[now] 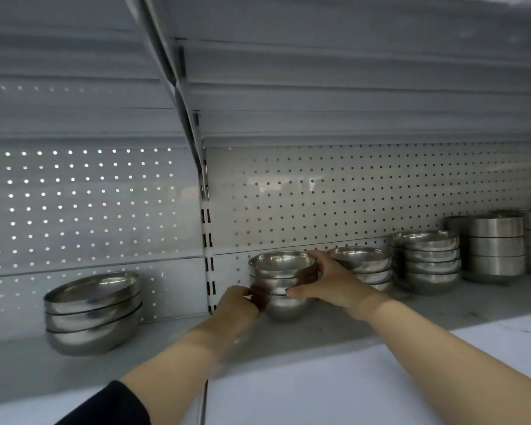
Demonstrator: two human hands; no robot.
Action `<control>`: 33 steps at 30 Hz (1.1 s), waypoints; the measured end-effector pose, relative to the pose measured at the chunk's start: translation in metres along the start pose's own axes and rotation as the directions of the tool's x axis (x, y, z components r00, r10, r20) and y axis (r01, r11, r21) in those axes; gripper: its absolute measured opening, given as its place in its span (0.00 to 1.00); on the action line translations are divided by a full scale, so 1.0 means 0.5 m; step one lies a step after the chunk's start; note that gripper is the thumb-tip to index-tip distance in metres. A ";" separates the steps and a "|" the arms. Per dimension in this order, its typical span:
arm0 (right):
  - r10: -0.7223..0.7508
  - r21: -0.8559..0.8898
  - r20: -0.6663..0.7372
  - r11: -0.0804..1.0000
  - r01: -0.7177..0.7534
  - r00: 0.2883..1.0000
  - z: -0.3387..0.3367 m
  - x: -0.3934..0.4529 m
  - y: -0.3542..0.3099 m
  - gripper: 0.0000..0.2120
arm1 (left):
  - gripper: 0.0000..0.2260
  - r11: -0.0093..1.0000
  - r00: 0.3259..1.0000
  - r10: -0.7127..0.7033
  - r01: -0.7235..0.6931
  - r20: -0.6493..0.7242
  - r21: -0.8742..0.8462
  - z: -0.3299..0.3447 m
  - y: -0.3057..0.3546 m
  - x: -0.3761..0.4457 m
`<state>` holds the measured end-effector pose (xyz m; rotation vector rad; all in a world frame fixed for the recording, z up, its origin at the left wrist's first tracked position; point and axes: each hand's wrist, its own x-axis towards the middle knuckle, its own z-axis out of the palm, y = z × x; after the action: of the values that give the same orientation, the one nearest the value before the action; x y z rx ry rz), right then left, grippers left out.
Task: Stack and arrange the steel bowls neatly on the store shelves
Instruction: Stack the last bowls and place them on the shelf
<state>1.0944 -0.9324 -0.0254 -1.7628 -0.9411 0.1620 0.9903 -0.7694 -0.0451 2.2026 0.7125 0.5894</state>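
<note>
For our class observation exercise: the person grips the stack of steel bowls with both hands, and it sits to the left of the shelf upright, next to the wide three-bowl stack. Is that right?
Not quite. The head view shows the left hand and right hand gripping the stack of steel bowls, but it sits to the right of the shelf upright. The wide three-bowl stack is on the upright's other side.

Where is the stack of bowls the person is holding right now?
Head view, centre: the held stack stands on the shelf between both hands, right of the upright post, beside the next stack.
</note>
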 end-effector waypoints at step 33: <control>-0.053 -0.105 -0.055 0.993 0.047 0.997 0.032 -0.002 -0.012 0.52 | 0.15 0.996 0.999 0.043 -0.042 -0.008 0.075 -0.021 -0.006 -0.017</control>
<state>1.0823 -0.9204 -0.0270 -1.8276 -0.9660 0.0300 0.9768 -0.7678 -0.0426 2.2902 0.7041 0.6044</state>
